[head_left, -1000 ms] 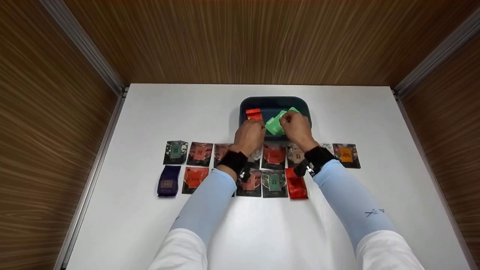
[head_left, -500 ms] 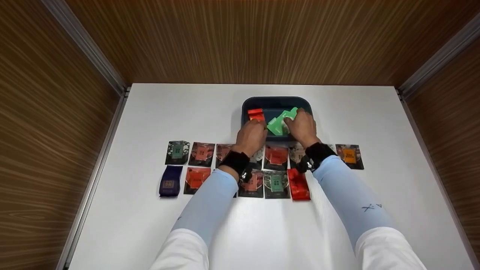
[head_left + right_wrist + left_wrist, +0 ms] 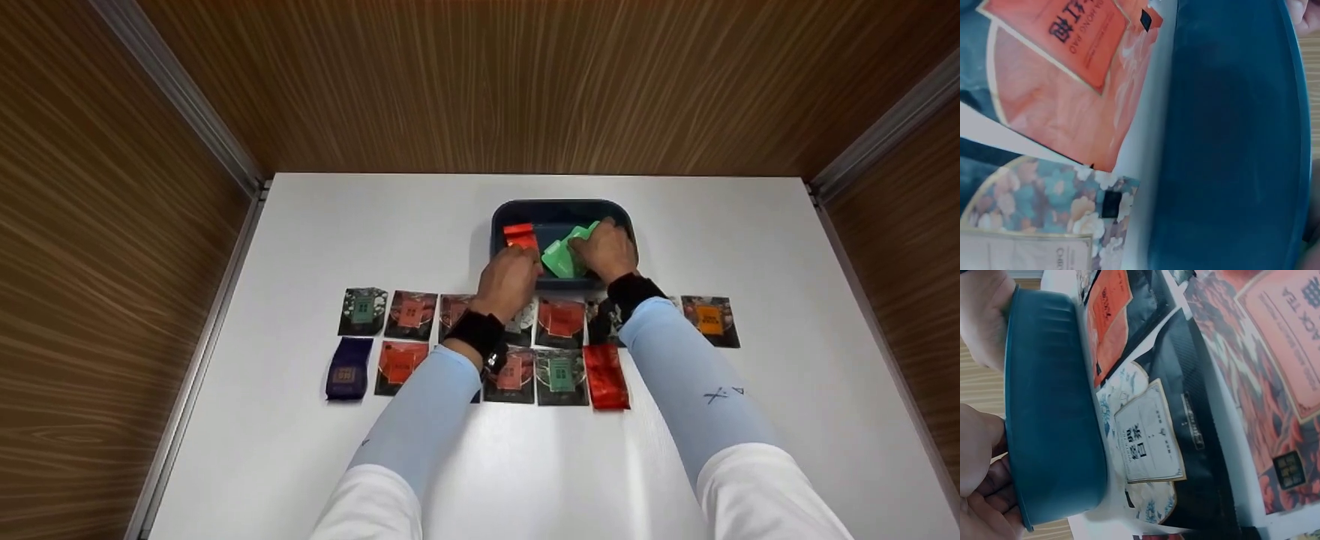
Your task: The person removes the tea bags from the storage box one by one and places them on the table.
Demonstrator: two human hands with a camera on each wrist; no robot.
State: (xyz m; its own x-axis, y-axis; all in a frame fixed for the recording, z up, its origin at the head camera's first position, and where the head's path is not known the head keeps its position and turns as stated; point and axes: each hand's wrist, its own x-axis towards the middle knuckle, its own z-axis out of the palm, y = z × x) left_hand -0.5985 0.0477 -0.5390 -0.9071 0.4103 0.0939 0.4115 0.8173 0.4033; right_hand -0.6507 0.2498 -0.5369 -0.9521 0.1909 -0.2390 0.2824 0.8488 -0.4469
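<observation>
In the head view a dark blue tray (image 3: 562, 283) holds a shiny red packet (image 3: 518, 232) at its left and bright green packets (image 3: 561, 261) to the right of that. My left hand (image 3: 508, 280) reaches over the near-left rim, fingers curled at the red packet's lower end and partly covering it. Over the tray's right side, my right hand (image 3: 609, 251) pinches the green packets between thumb and fingers. In the left wrist view the tray wall (image 3: 1055, 399) hides the tips of my left hand (image 3: 982, 478). The right wrist view barely shows my right hand's edge.
Two rows of tea packets lie on the white table (image 3: 225, 442) in front of the tray. Among them are a purple packet (image 3: 349, 369), a red foil packet (image 3: 607, 377) and an orange-labelled packet (image 3: 710, 320). My forearms cover some. Wood-grain panels (image 3: 480, 90) enclose the table.
My right hand has shifted slightly right, its thumb and fingers now spread over the green packets' upper end. The left hand stays at the red packet. The head view has drifted slightly.
</observation>
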